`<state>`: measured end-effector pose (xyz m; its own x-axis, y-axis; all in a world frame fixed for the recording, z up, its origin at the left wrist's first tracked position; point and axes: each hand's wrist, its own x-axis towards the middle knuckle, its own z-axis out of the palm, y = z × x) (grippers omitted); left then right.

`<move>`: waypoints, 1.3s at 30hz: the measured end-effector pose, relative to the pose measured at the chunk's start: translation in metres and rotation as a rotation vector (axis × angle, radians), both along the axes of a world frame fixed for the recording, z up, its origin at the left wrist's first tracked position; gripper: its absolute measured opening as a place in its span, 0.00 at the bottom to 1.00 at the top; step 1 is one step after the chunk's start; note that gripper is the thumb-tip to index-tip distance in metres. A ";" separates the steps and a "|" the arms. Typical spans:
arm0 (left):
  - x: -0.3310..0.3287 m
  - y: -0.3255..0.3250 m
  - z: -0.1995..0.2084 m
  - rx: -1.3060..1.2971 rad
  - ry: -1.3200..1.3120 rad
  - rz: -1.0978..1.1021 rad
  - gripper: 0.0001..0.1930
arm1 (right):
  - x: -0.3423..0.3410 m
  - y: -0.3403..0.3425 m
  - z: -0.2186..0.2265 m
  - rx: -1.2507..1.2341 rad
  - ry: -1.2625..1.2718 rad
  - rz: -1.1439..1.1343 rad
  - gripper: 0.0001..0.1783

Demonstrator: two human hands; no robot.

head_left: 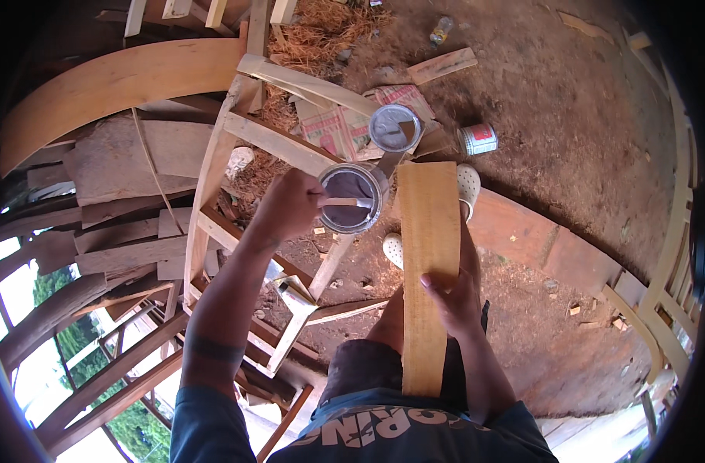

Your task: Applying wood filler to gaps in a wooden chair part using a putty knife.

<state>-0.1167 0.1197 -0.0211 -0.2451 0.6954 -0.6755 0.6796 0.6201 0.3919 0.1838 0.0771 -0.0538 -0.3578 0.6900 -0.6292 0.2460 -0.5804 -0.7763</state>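
A dirt floor (553,100), reddish brown and rough, fills the upper right and centre of the frame, scattered with wood chips. Stacked boards (136,150) and slats crowd the left side; daylight and greenery show through gaps at lower left. A frame of pale wooden bars (210,185) stands left of centre. Stringy orange-brown shavings (322,35) lie at top centre, above flattened cardboard (325,130).

In the centre, the left hand (289,202) pinches the wooden handle of a paintbrush (343,202), its bristles over a round, open metal can (383,177) of dark, smooth grey paint. A second can (396,128) with grey contents sits just above. The right hand (454,305) grips the right edge of a long, flat, yellowish plank (428,224), thumb across its face; the plank runs from the person's lap up to the centre of the frame.
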 end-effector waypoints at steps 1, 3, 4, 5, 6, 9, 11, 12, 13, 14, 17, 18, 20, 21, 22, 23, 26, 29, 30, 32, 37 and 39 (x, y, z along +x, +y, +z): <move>-0.010 -0.003 0.003 0.010 -0.010 -0.075 0.05 | 0.001 0.000 -0.002 -0.001 0.023 -0.013 0.16; -0.024 -0.015 0.006 0.002 -0.077 0.025 0.05 | 0.000 0.000 -0.003 0.003 0.050 -0.020 0.15; -0.029 -0.022 0.008 -0.012 -0.147 0.122 0.05 | -0.001 0.000 -0.001 0.018 0.038 -0.010 0.16; -0.035 -0.029 0.012 -0.006 -0.144 0.129 0.05 | -0.003 0.001 0.000 0.032 0.027 0.000 0.16; -0.037 -0.035 0.020 0.024 -0.218 0.207 0.05 | -0.005 0.002 0.002 0.037 0.025 0.006 0.16; -0.038 -0.046 0.045 0.105 -0.294 0.353 0.04 | -0.013 0.005 0.009 0.026 0.029 0.027 0.16; -0.038 -0.053 0.061 0.148 -0.296 0.422 0.04 | -0.017 0.006 0.011 0.032 -0.001 0.062 0.16; -0.041 -0.058 0.071 0.177 -0.316 0.440 0.04 | -0.020 0.007 0.013 0.036 0.000 0.071 0.16; -0.041 -0.061 0.078 0.204 -0.338 0.456 0.04 | -0.023 0.008 0.013 0.043 0.007 0.085 0.17; -0.041 -0.063 0.086 0.207 -0.340 0.463 0.04 | -0.025 0.009 0.013 0.049 0.013 0.099 0.17; -0.038 -0.069 0.104 0.265 -0.348 0.455 0.04 | -0.028 0.010 0.011 -0.009 0.071 0.160 0.18; -0.035 -0.071 0.106 0.293 -0.362 0.449 0.05 | -0.030 0.009 0.012 -0.008 0.072 0.167 0.18; -0.024 -0.072 0.106 0.323 -0.377 0.447 0.05 | -0.033 0.008 0.015 -0.047 0.128 0.156 0.19; -0.012 -0.070 0.103 0.340 -0.326 0.444 0.05 | -0.034 0.009 0.015 -0.046 0.127 0.159 0.19; -0.002 -0.068 0.100 0.356 -0.273 0.443 0.05 | -0.035 0.010 0.017 -0.027 0.160 0.186 0.20; 0.005 -0.069 0.092 0.386 -0.279 0.450 0.05 | -0.035 0.010 0.017 -0.008 0.191 0.211 0.21; 0.020 -0.081 0.056 0.579 -0.238 0.403 0.04 | -0.037 0.008 0.014 -0.122 0.310 0.153 0.24; 0.026 -0.087 0.033 0.806 -0.114 0.206 0.07 | -0.035 0.005 0.011 -0.164 0.431 0.069 0.27; 0.029 -0.090 0.028 0.901 -0.029 0.110 0.08 | -0.034 0.005 0.011 -0.164 0.425 0.066 0.27; 0.035 -0.091 0.025 0.893 -0.091 0.130 0.11 | -0.031 0.006 0.011 -0.235 0.494 0.051 0.28; 0.035 -0.087 0.033 0.798 -0.077 0.015 0.16 | -0.028 0.009 0.016 -0.250 0.503 0.097 0.31; 0.029 -0.088 0.032 0.819 -0.005 -0.093 0.18 | -0.028 0.009 0.018 -0.239 0.494 0.123 0.31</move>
<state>-0.0879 0.0314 0.0111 -0.1610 0.9855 0.0533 0.7111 0.0784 0.6987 0.1561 0.0860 -0.0355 -0.7185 0.4837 -0.4998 -0.0370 -0.7442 -0.6670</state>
